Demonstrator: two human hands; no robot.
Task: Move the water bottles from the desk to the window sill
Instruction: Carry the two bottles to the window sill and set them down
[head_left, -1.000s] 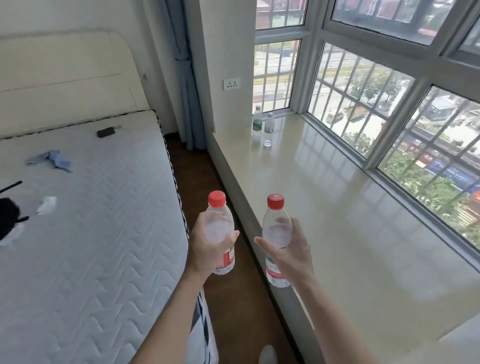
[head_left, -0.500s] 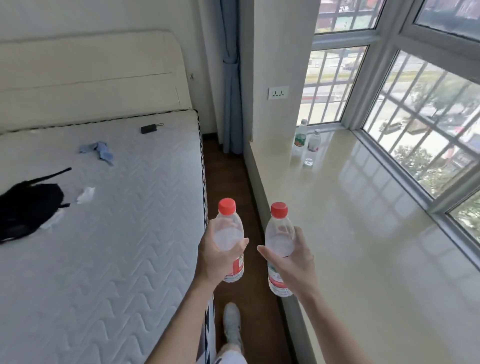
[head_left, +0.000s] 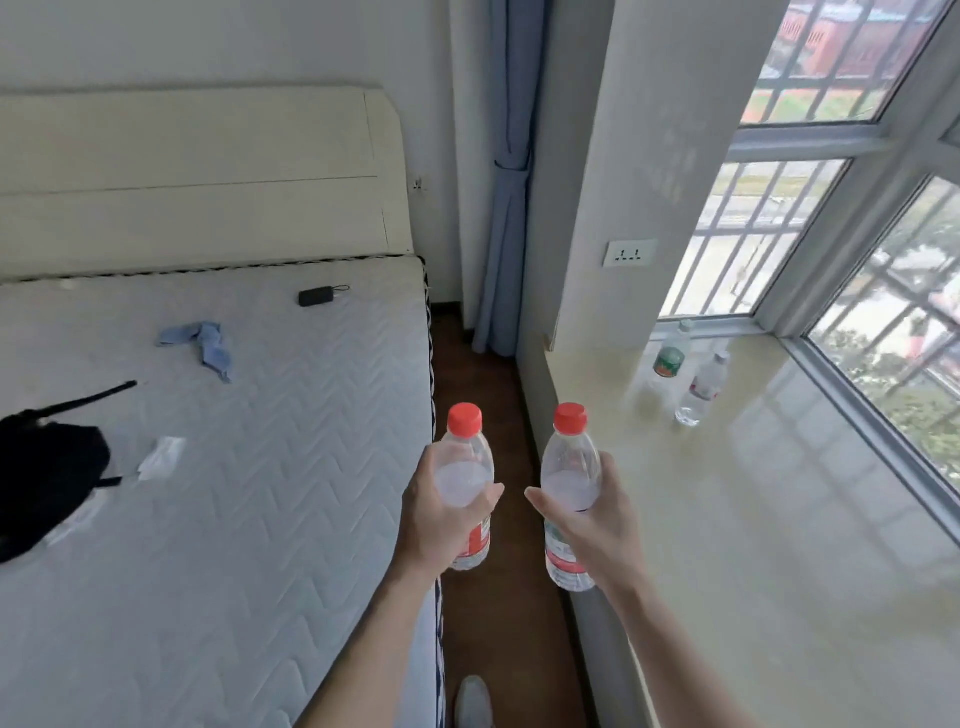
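My left hand (head_left: 439, 519) grips a clear red-capped water bottle (head_left: 466, 457), held upright over the strip of floor beside the bed. Just to its right, my right hand (head_left: 597, 525) holds a second red-capped bottle (head_left: 570, 462), also upright, near the front edge of the beige window sill (head_left: 753, 519). Far back on the sill stand two more bottles: a green-labelled one (head_left: 671, 358) and a smaller clear one (head_left: 701, 389), close to the wall corner.
A bare white mattress (head_left: 234, 493) fills the left, with a black bag (head_left: 47, 473), a blue cloth (head_left: 202, 345) and a small black device (head_left: 317, 296) on it. A narrow brown floor aisle (head_left: 498, 623) runs between bed and sill. A blue curtain (head_left: 506, 208) hangs ahead; windows line the right.
The view has swung left and moved forward along the aisle; the sill's far bottles appear closer. Both hands keep their bottles upright, side by side.
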